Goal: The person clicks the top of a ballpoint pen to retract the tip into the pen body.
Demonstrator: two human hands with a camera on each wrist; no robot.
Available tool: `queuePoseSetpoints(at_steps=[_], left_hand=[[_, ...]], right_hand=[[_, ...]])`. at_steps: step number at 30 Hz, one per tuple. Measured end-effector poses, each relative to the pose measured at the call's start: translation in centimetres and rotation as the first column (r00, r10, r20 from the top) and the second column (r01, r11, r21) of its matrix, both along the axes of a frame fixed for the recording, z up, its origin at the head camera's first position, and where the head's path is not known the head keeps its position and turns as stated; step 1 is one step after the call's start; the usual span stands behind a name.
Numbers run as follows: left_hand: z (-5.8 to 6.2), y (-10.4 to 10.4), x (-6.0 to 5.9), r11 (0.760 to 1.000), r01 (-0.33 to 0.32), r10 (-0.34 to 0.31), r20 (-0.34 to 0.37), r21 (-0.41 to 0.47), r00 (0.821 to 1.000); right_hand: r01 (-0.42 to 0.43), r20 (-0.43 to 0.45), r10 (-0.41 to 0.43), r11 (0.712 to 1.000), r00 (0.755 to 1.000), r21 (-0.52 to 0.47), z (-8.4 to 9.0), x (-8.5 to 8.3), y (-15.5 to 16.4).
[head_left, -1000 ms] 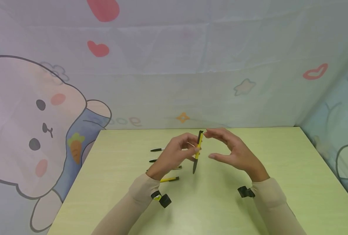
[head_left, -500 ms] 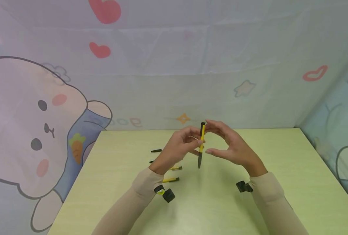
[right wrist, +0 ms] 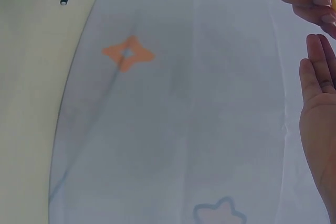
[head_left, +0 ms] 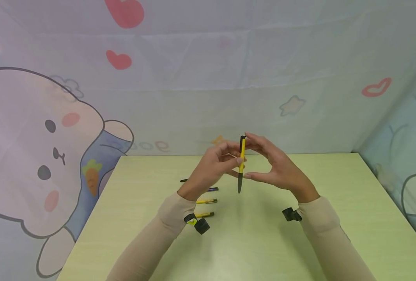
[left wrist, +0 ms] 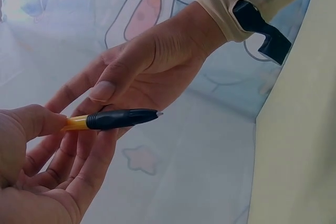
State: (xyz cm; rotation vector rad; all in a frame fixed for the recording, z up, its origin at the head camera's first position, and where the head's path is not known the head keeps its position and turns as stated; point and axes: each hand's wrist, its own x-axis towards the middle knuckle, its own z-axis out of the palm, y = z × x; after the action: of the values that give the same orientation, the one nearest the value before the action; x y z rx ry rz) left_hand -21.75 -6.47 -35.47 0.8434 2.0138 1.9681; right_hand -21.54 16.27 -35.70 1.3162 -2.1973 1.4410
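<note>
left to right, we see a cartoon rabbit backdrop [head_left: 36, 156] hanging beside and behind the pale green bench [head_left: 334, 218]. on the bench, left of centre, lie several loose pens: a black one [head_left: 184, 180] furthest back, mostly hidden by the left wrist, then a dark blue one [head_left: 213, 189], then 2 yellow pens [head_left: 206, 201] with black tips nearer us, roughly parallel and near each other. a small black and yellow wrist camera [head_left: 196, 223] hangs under the left sleeve.

the left hand [head_left: 211, 171] is raised above the bench, its fingers [head_left: 237, 160] curled and pinching the yellow pen [head_left: 241, 164] on its yellow barrel. the pen stands close to upright in the air, black tip pointing down, black clip end up, well clear of the bench. in the left wrist view we see the black grip section and metal point sticking out past the left fingers [left wrist: 42, 121].

the right hand [head_left: 278, 171] sits just right of the pen, fingers [head_left: 255, 142] straight and loosely spread, the fingertips reaching the pen's top end and the thumb near its lower barrel; we cannot tell if they actually touch it. in the right wrist view the right fingers [right wrist: 317, 77] lie straight and pressed together. a black camera mount [head_left: 291, 214] shows under the right sleeve.
</note>
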Motion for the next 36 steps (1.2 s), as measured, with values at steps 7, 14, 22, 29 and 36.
queuePoseSetpoints(at_steps=[7, 14, 22, 29, 36], left_hand=[[0.6, 0.0, -0.2, 1.000, -0.012, 0.012, -0.014, 0.024, 1.000], [1.0, 0.0, -0.3, 0.999, -0.009, 0.011, -0.057, 0.036, 0.998], [1.6, 0.1, -0.3, 0.999, -0.021, 0.024, -0.068, 0.049, 0.997], [2.2, 0.2, -0.3, 0.997, -0.020, 0.025, -0.070, 0.071, 0.997], [2.4, 0.1, -0.3, 0.998, -0.032, 0.036, -0.072, 0.057, 0.997]], right_hand=[[0.011, 0.000, -0.011, 1.000, 1.000, 0.029, 0.8, 0.1, -0.3], [0.009, -0.035, -0.008, 0.999, 0.999, 0.036, -0.4, -1.9, 0.0], [0.003, -0.041, -0.002, 0.999, 0.999, 0.041, 0.3, -2.3, 0.1], [-0.013, -0.047, 0.014, 0.999, 0.999, 0.030, 0.7, -2.5, 0.1], [-0.029, -0.025, 0.030, 0.999, 0.999, 0.016, 0.7, -2.4, 0.0]])
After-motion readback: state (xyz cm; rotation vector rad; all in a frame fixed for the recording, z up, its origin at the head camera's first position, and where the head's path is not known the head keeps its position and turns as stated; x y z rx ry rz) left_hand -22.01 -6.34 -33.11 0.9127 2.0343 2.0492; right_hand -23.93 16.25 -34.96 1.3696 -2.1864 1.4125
